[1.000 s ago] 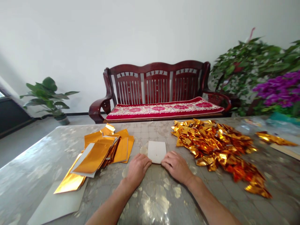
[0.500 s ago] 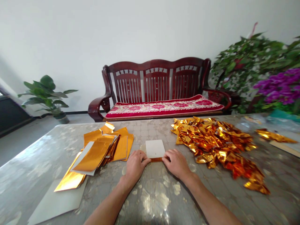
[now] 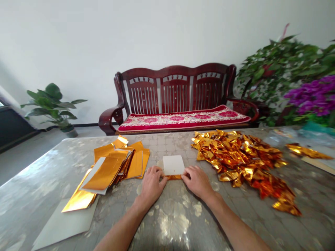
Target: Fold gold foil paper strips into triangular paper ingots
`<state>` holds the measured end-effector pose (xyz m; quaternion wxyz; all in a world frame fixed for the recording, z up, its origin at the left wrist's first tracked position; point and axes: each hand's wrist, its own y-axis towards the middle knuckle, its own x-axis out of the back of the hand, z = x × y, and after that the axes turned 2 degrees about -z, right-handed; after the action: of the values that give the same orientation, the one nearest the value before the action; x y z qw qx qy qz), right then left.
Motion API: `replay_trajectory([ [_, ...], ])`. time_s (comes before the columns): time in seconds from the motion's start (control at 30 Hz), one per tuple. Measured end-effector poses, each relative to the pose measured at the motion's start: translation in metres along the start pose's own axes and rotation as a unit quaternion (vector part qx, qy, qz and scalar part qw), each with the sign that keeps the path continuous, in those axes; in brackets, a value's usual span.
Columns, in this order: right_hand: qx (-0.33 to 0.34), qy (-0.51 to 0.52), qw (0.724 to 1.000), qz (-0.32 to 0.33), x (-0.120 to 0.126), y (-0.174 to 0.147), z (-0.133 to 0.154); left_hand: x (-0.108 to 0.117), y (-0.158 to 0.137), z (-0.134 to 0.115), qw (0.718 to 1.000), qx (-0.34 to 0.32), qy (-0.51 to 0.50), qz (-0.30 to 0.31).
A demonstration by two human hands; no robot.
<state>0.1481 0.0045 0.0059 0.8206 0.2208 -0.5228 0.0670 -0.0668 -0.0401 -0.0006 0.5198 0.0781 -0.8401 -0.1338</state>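
Observation:
A sheet of gold foil paper (image 3: pixel 173 165) lies in the middle of the table, its white back facing up. Along its near edge runs a narrow folded strip showing gold. My left hand (image 3: pixel 154 182) pinches the left end of that strip between thumb and fingers. At the right end, my right hand (image 3: pixel 196 181) grips the strip the same way. To the left is a loose stack of flat gold foil sheets (image 3: pixel 107 170), some with white backs showing. On the right is a large heap of folded gold foil pieces (image 3: pixel 240 157).
A grey-white board (image 3: pixel 66 223) lies partly under the stack at the left. Clear plastic wrapping (image 3: pixel 284 134) and one more folded gold piece (image 3: pixel 307 151) are at the far right. Beyond the table stands a wooden bench (image 3: pixel 174 90) with a red patterned cushion, with plants either side.
The folded strip along the near edge shows a little more gold than before. Both hands keep their pinch and have barely moved.

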Motion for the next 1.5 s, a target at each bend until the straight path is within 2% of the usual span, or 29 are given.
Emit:
replay_trajectory([
  [0.3, -0.011, -0.001, 1.0, 0.004, 0.002, 0.001, 0.002, 0.0, -0.001, -0.006, 1.0, 0.014, 0.012, -0.018],
  [1.5, -0.043, -0.03, 0.998, 0.03, 0.005, 0.005, 0.007, 0.002, -0.001, -0.014, 0.997, 0.058, 0.041, -0.001],
])
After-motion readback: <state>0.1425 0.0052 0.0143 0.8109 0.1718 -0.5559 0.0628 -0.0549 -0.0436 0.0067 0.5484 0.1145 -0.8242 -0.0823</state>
